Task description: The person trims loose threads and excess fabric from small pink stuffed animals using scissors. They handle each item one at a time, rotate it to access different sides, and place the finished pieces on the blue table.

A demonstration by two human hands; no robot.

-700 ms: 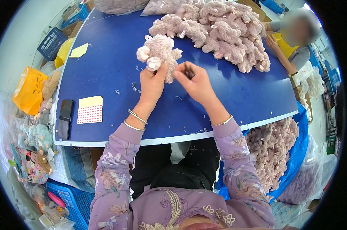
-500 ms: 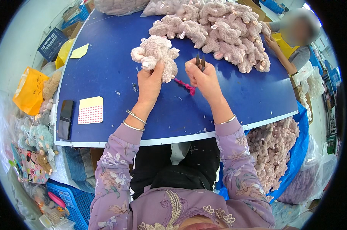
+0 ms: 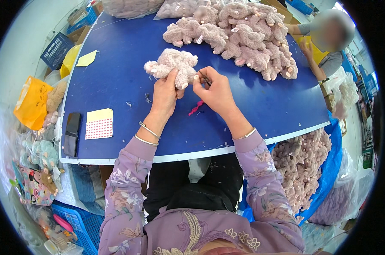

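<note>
Seen from above, a person in a lilac flowered blouse sits at a blue surface (image 3: 116, 80). The left hand (image 3: 165, 93) has its grip pinched on a pale pink plush toy (image 3: 172, 66), which sits at about twelve o'clock from the hands, just above them on the surface. The right hand (image 3: 216, 91) touches the toy's right side, its fingers pressed together around a small dark tool (image 3: 206, 80) too small to make out. A bit of pink thread (image 3: 196, 107) lies at six o'clock from that hand. A heap of matching plush toys (image 3: 243, 38) fills the one o'clock area. At nine o'clock lie a black phone (image 3: 71, 134) and a sticker sheet (image 3: 99, 123).
</note>
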